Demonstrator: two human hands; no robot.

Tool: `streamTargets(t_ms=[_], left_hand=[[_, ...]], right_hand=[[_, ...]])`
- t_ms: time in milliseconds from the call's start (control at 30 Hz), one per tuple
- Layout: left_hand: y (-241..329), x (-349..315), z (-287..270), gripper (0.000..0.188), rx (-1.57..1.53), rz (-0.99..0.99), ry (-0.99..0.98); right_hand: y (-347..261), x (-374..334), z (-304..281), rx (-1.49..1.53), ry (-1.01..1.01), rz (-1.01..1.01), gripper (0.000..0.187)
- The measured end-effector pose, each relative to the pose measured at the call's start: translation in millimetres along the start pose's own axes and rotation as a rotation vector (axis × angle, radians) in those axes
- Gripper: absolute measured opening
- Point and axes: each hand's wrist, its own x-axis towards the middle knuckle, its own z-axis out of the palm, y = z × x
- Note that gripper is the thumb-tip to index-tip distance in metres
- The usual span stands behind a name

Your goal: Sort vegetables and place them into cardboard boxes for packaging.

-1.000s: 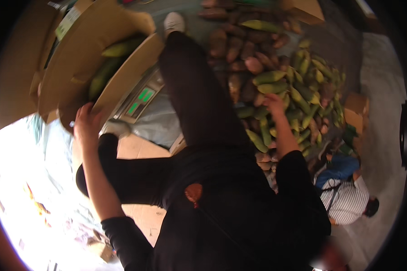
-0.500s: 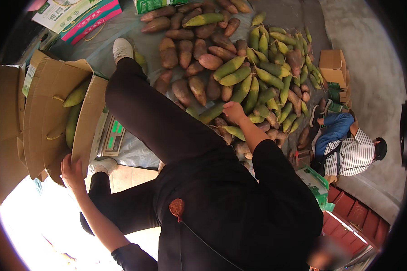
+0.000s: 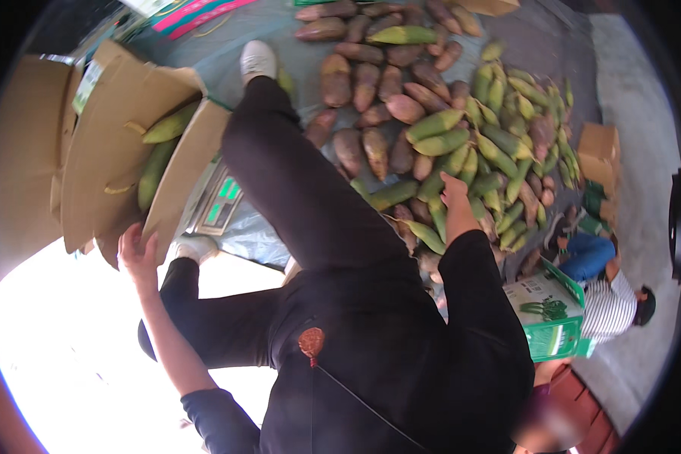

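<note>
green roots lie heaped toward the right edge of a dark ground sheet; i read the near part of the heap as just beside my right hand. this hand is at the lower left side of the heap, with its fingers directed at the roots; i cannot tell whether it pinches one. reddish-brown roots lie to the left of the heap, and some are mixed into it.

two more green roots sit inside an open cardboard box, toward its right wall. my left hand is at the lower edge of this box, with the fingers spread and slightly bent; i cannot tell whether the fingertips press on the cardboard. a scale with a lit green display is just right of the box.

i note a brown carton at the right edge of the sheet and a green-and-white carton beside my right sleeve. a person in a striped shirt is partly hidden behind the latter.
</note>
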Motion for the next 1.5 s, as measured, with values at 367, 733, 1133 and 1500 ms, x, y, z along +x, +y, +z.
streamTargets(t_ms=[367,733,1133,1500], left_hand=[[25,-4,-20,0.034,0.195,0.030,0.001],[42,-4,-33,0.025,0.180,0.240,0.042],[35,-6,-41,0.014,0.018,0.166,0.194],[40,-11,-51,0.016,-0.047,0.188,0.285]], right_hand=[[5,14,24,0.046,-0.006,0.105,0.036],[3,-84,31,0.113,-0.437,-0.400,0.030],[-217,-400,115,-0.215,-0.795,-1.665,0.055],[-193,-512,226,-0.116,-0.789,-2.300,0.047]])
